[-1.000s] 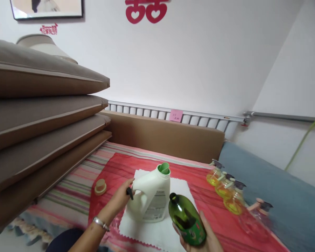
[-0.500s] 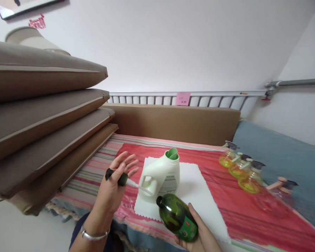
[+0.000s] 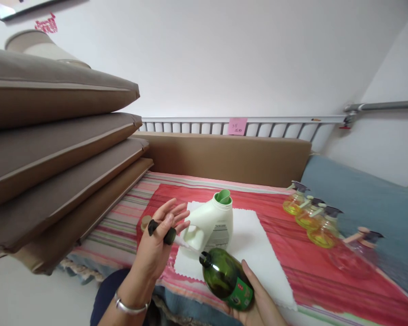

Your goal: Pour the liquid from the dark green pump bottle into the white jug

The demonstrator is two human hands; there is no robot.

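Note:
My left hand (image 3: pixel 154 249), palm up and fingers loosely spread, holds a black pump head (image 3: pixel 170 236) under its thumb. From the pump a thin pale tube (image 3: pixel 187 244) runs right, its tip at the black neck of a green bottle (image 3: pixel 221 274). Tilted, with its mouth pointing up and left, the bottle is gripped round its lower part by my right hand (image 3: pixel 258 299). Just behind the bottle stands a pale green detergent jug (image 3: pixel 221 222) with a green pour spout. Under the jug lies a white scalloped mat (image 3: pixel 251 235).
Several clear pump bottles (image 3: pixel 323 231), mostly with yellow liquid, stand at the right on a red cloth (image 3: pixel 268 206). A small brownish round object (image 3: pixel 145 222) is partly behind my left hand. Stacked brown cushions (image 3: pixel 61 136) rise at the left; a long brown cushion (image 3: pixel 224 158) lines the back.
My left hand has moved right with the pump, bringing the tube tip to the bottle's mouth. The bottle has shifted slightly left. The brownish round object now shows beside my left hand.

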